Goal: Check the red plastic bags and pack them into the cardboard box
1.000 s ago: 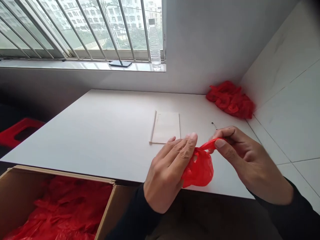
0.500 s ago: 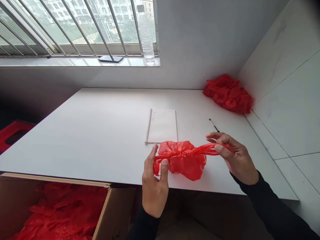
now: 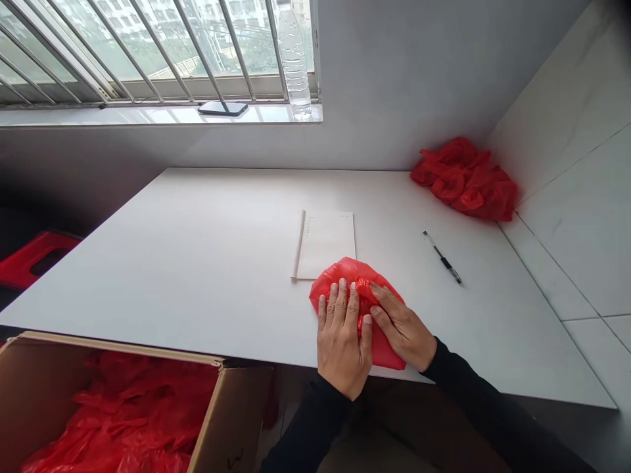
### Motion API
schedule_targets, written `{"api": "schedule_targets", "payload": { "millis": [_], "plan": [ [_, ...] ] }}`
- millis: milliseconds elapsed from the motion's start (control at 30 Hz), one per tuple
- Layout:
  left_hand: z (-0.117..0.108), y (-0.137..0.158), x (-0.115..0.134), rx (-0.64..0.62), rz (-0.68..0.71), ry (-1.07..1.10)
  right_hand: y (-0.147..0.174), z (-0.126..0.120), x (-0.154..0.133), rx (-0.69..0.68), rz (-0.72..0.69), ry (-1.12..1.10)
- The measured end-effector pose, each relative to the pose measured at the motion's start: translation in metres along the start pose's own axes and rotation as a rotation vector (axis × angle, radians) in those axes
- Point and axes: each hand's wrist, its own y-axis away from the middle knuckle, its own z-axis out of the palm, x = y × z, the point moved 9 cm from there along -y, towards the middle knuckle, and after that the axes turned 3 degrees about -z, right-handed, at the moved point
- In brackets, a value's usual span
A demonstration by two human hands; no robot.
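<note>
A red plastic bag [image 3: 388,348], its gathered middle bunched on top, lies near the front edge of the white table. My left hand [image 3: 342,348] rests flat on its left part with the fingers stretched forward. From the right, my right hand [image 3: 404,332] presses on the bag, fingers extended beside the bunched part and thumb slightly apart. The fingertips of both hands nearly meet. What the bag contains, if anything, is hidden. Just behind it is a pale notebook [image 3: 328,243], whose near corner the bag overlaps.
On the table [image 3: 221,263] a pen [image 3: 444,259] lies to the right, with a heap of red bags [image 3: 466,180] in the far corner. A cardboard box [image 3: 241,401] of red bags stands front left. The windowsill holds a phone [image 3: 221,108] and a bottle [image 3: 296,66].
My right hand has let go of the bag's stretched, twisted end and moved left onto the bag. My left hand has shifted from its left side onto its top. The bag now looks flatter.
</note>
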Motion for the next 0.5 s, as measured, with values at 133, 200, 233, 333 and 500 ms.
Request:
{"api": "schedule_targets", "payload": {
  "millis": [133,200,233,333,500],
  "plan": [
    [0.009,0.001,-0.001,-0.039,0.009,-0.043,0.002,0.000,0.003,0.035,-0.045,0.048],
    [0.011,0.002,0.000,-0.061,0.009,-0.022,0.003,-0.001,0.003,0.054,-0.052,0.044],
    [0.009,0.002,0.000,-0.070,0.008,0.007,0.004,-0.003,0.002,0.069,-0.049,0.036],
    [-0.007,0.003,-0.002,-0.047,-0.024,0.163,0.009,-0.017,-0.004,0.155,0.000,-0.005],
    [-0.055,0.009,-0.034,0.157,-0.233,0.481,0.038,-0.063,0.000,0.397,0.302,-0.097]
  ]
}}
